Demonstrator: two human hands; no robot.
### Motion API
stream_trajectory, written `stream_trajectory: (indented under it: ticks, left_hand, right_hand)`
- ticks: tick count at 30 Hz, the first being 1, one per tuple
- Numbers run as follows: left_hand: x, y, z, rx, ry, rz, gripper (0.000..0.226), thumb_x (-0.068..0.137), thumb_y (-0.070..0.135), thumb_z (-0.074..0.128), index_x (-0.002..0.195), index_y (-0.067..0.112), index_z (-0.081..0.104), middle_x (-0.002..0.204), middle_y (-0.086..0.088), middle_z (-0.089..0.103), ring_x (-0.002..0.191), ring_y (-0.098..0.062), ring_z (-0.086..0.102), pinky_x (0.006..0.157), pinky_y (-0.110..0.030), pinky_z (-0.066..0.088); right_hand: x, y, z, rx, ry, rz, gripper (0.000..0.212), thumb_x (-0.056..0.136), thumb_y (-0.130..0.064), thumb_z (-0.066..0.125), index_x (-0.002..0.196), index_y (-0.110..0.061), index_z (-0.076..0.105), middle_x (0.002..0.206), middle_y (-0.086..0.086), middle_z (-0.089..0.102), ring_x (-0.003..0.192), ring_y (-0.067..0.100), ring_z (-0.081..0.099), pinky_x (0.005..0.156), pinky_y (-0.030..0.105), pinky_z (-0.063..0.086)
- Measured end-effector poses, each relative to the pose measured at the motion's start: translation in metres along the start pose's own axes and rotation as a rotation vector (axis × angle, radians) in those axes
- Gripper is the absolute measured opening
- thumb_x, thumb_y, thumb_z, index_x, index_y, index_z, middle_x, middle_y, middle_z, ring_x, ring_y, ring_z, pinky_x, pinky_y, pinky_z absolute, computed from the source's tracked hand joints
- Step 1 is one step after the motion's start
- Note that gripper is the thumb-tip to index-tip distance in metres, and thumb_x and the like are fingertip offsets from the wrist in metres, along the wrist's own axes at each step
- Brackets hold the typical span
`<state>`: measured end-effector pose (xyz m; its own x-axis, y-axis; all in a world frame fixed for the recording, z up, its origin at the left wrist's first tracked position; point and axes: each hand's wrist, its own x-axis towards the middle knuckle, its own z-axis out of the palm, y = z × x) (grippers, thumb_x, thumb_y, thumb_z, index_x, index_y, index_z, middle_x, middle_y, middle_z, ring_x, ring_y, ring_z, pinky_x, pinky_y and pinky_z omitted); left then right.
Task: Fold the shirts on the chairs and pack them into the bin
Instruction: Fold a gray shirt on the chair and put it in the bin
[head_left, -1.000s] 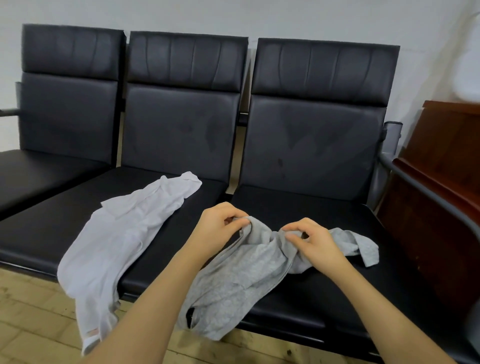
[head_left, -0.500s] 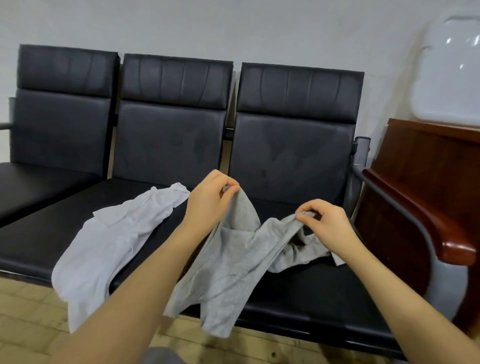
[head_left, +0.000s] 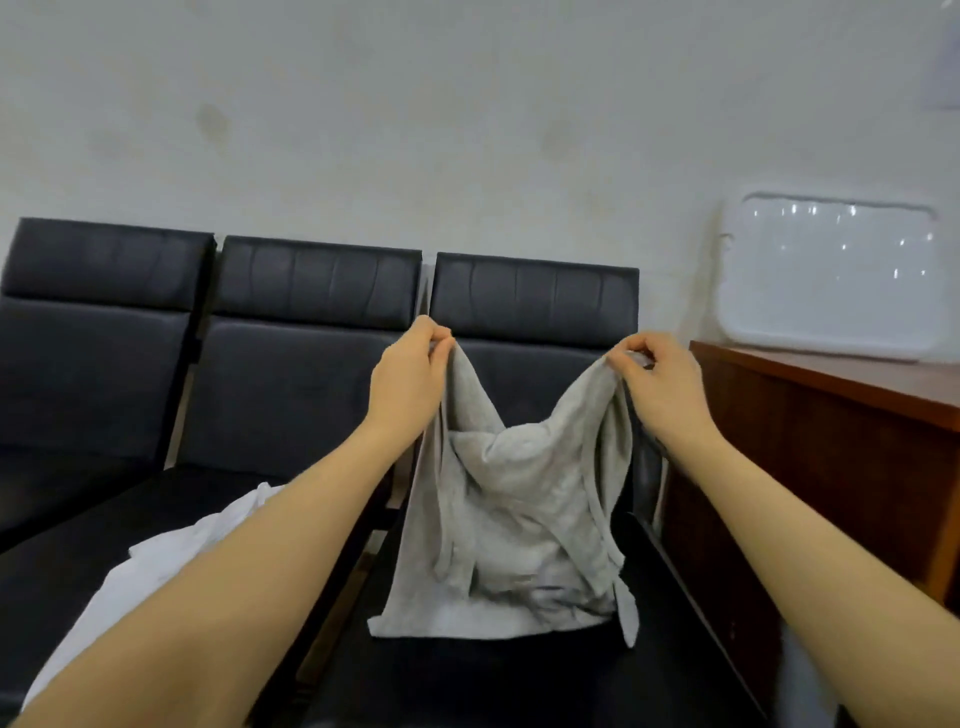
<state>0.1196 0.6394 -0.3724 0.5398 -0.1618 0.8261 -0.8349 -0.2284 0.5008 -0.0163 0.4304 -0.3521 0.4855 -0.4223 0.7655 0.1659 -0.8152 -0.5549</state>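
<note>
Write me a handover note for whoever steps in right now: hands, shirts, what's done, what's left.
Left hand pinches one top corner of the grey shirt; right hand pinches the other. The shirt hangs between them, its hem bunched on the right chair seat, unfolded.
White shirt lies crumpled on the middle seat, partly behind the left forearm.
White bin sits on the wooden cabinet at right; its contents can't be seen.
Done: no shirt folded.
Left: fold both shirts and pack them.
</note>
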Motion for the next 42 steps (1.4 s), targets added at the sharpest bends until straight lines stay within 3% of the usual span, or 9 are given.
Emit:
stream_trajectory:
  ticks: [9,13,15,19,23,28,31,38,42]
  left_hand:
    - [0.046,0.021,0.004,-0.075,0.052,0.009,0.024,0.099,0.021,0.048,0.121,0.016,0.056,0.104,-0.007,0.067,0.092,-0.016,0.061,0.080,-0.026,0.047]
    - [0.053,0.021,0.010,-0.229,0.047,-0.076,0.031,0.099,0.014,0.045,0.128,0.018,0.055,0.108,0.002,0.063,0.091,0.000,0.055,0.079,-0.004,0.039]
    - [0.050,0.017,0.013,-0.253,0.015,-0.090,0.035,0.101,0.012,0.037,0.132,0.021,0.052,0.117,0.006,0.056,0.103,0.001,0.049,0.090,-0.007,0.035]
    - [0.041,-0.008,0.020,-0.019,-0.170,0.009,0.040,0.102,0.008,0.027,0.132,0.021,0.049,0.104,-0.001,0.043,0.089,-0.013,0.046,0.086,-0.018,0.037]
    - [0.033,-0.045,0.023,0.265,-0.332,0.014,0.023,0.100,0.018,0.039,0.104,0.020,0.061,0.099,-0.001,0.033,0.089,-0.019,0.040,0.085,-0.031,0.037]
    - [0.014,-0.082,0.017,0.443,-0.606,0.050,0.033,0.076,0.065,0.059,0.096,0.038,0.057,0.102,0.003,0.027,0.098,-0.016,0.027,0.088,-0.031,0.024]
    - [0.008,-0.096,0.017,0.576,-0.704,0.119,0.030,0.078,0.056,0.065,0.099,0.036,0.059,0.103,0.005,0.023,0.097,-0.015,0.025,0.088,-0.030,0.026]
    - [-0.003,-0.122,0.027,0.599,-0.520,0.014,0.023,0.092,0.036,0.056,0.100,0.015,0.061,0.104,0.001,0.032,0.095,-0.018,0.033,0.083,-0.031,0.032]
    - [-0.009,-0.125,0.032,0.390,-0.393,-0.071,0.014,0.091,0.025,0.060,0.090,0.011,0.060,0.113,-0.004,0.043,0.100,-0.023,0.043,0.085,-0.034,0.035]
  right_hand:
    - [0.042,-0.006,-0.028,0.057,0.158,0.077,0.006,0.095,-0.014,0.050,0.092,-0.014,0.055,0.089,-0.003,0.056,0.087,0.013,0.051,0.078,0.025,0.037]
    - [0.045,0.001,-0.026,0.062,0.153,0.084,0.009,0.099,-0.011,0.040,0.102,-0.013,0.048,0.086,-0.003,0.049,0.079,0.012,0.047,0.066,0.023,0.036]
    - [0.040,0.008,-0.023,0.057,0.119,0.069,0.016,0.101,-0.008,0.032,0.107,-0.017,0.044,0.084,0.000,0.047,0.072,0.012,0.045,0.061,0.020,0.038]
    - [0.031,0.034,-0.013,-0.054,0.002,0.034,0.022,0.103,-0.009,0.031,0.106,-0.016,0.052,0.101,-0.001,0.048,0.096,0.012,0.046,0.086,0.021,0.033]
    - [0.022,0.065,-0.002,-0.201,-0.117,0.093,0.013,0.099,-0.018,0.045,0.099,-0.022,0.058,0.101,0.002,0.034,0.085,0.009,0.041,0.096,0.036,0.040]
    - [0.012,0.093,0.010,-0.380,-0.312,0.186,0.019,0.077,-0.044,0.074,0.084,-0.035,0.059,0.108,0.000,0.031,0.105,0.016,0.029,0.099,0.040,0.026]
    - [0.005,0.102,0.018,-0.442,-0.372,0.197,0.018,0.076,-0.045,0.075,0.080,-0.034,0.061,0.109,-0.001,0.032,0.108,0.018,0.029,0.099,0.039,0.023]
    - [-0.007,0.119,0.031,-0.552,-0.169,0.137,0.014,0.088,-0.037,0.064,0.083,-0.024,0.063,0.106,-0.009,0.036,0.113,0.018,0.031,0.096,0.031,0.013]
    - [-0.012,0.121,0.035,-0.274,-0.119,0.142,0.018,0.096,-0.017,0.053,0.082,-0.005,0.051,0.081,0.006,0.052,0.082,0.025,0.052,0.073,0.031,0.034]
